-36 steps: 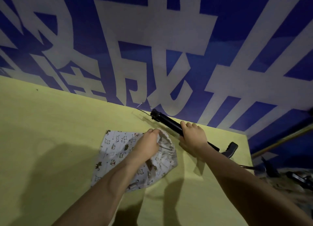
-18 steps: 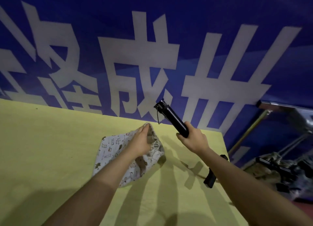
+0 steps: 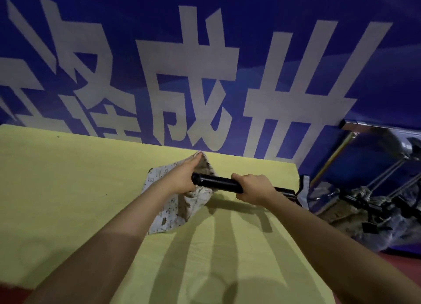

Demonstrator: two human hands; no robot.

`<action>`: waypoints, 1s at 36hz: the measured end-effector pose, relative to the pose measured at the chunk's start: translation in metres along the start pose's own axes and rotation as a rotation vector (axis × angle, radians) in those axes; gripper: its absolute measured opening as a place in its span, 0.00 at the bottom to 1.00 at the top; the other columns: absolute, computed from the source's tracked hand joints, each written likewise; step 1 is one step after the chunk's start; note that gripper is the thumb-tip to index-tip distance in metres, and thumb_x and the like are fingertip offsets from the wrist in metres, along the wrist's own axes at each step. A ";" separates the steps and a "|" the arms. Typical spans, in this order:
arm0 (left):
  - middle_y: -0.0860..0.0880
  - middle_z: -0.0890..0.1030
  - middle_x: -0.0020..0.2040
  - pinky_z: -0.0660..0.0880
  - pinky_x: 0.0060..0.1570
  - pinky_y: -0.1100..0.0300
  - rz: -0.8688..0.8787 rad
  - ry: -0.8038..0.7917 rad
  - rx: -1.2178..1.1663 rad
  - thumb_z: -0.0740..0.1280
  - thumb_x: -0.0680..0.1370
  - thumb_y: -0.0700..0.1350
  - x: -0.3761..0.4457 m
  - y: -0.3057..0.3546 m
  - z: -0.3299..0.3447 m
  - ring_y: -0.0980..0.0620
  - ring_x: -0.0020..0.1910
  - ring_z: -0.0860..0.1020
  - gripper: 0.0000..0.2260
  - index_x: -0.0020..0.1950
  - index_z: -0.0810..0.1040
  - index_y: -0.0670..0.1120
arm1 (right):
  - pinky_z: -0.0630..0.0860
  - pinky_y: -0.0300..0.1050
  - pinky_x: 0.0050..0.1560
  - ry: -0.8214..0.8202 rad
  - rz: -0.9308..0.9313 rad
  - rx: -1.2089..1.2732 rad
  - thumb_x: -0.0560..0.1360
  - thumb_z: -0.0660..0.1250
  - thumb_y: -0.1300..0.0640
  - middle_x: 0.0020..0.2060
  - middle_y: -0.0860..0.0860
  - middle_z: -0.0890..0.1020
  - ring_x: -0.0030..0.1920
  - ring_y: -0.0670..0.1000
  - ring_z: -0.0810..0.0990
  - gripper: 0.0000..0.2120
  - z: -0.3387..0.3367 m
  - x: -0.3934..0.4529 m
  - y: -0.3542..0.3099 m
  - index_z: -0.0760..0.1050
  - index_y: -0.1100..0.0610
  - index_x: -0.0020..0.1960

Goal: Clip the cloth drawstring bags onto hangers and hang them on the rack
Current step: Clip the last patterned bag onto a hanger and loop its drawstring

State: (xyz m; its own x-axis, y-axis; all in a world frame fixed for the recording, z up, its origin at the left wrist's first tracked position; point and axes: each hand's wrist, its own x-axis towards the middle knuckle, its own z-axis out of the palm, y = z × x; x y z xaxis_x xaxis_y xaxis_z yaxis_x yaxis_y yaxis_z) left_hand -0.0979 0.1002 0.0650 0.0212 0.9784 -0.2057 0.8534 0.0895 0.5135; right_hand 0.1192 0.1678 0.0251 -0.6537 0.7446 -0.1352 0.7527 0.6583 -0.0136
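Note:
A white printed cloth drawstring bag [image 3: 167, 215] lies on the yellow table [image 3: 68, 189]. My left hand [image 3: 182, 176] pinches the bag's upper edge and lifts it into a peak. My right hand [image 3: 252, 191] grips a black bar-shaped hanger [image 3: 216, 184], held level just above the table. The bar's left end sits against my left hand and over the raised part of the bag. Its right end, with a black clip piece [image 3: 287, 193], pokes out past my right wrist. The bag's drawstring is not visible.
A blue banner with large white characters [image 3: 205, 76] stands right behind the table. The table's right edge [image 3: 298, 180] is near my right hand. Beyond it, on the floor, lie black metal stands and plastic-wrapped gear [image 3: 364, 203].
My right hand lifted the black hanger off the table, swung it up, then brought it level over the bag. My left hand raised the bag's edge. The camera tilted up and right.

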 end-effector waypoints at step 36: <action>0.48 0.75 0.49 0.73 0.53 0.46 -0.055 0.527 -0.287 0.70 0.72 0.47 -0.006 0.012 0.027 0.46 0.51 0.74 0.13 0.52 0.72 0.44 | 0.71 0.50 0.54 0.196 0.111 0.269 0.78 0.60 0.44 0.58 0.54 0.76 0.57 0.56 0.75 0.21 0.006 -0.001 -0.042 0.70 0.58 0.63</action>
State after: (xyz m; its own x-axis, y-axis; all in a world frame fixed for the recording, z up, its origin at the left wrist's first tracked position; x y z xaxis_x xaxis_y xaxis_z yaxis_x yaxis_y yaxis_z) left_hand -0.0736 0.0907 0.0499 -0.3425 0.9249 0.1650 0.6697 0.1171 0.7334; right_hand 0.0886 0.1383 0.0198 -0.5493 0.8346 0.0420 0.7970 0.5384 -0.2738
